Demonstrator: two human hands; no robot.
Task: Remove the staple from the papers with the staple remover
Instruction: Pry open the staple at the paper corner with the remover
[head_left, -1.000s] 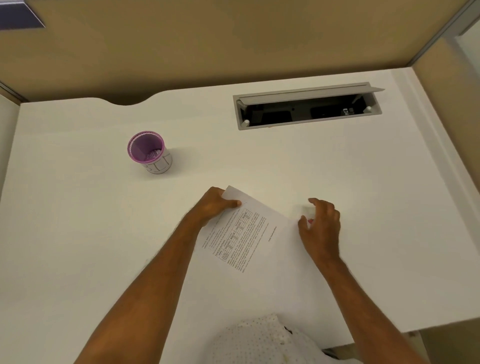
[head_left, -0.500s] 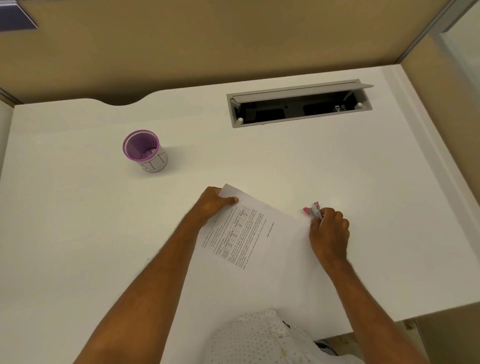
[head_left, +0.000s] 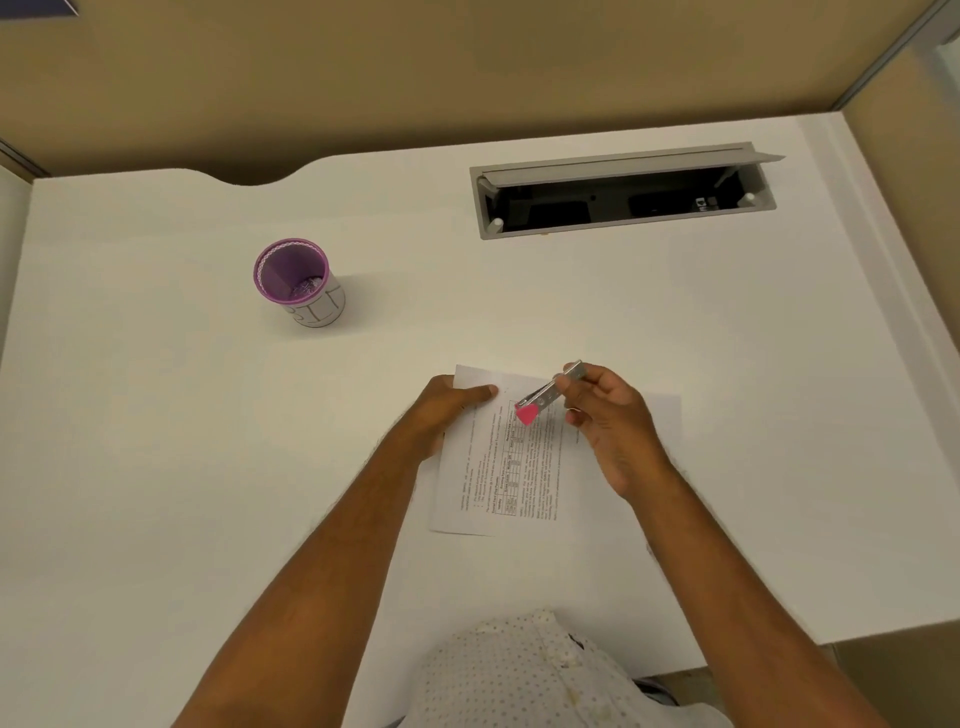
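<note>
The stapled sheets of white printed paper (head_left: 519, 457) lie flat on the white desk (head_left: 156, 415) just below the middle of the frame, with their top-left corner under the left hand (head_left: 447, 410). That hand's fingers are spread flat and press the corner down. The staple itself is too small to make out; it probably sits at that pinned corner.

The right hand (head_left: 613, 426) holds the slim metal staple remover with a pink tip (head_left: 545, 397) above the sheets, its fingers pinched on the metal handle end and the pink tip pointing down-left toward the pinned corner.

The paper looks thin, limp and easy to tear, so it likely needs firm holding close to the staple. The remover appears light and stiff; a grip near its back end should give leverage, though smooth metal may slip.

A purple-rimmed cup (head_left: 296, 280) stands at upper left, well apart.
</note>
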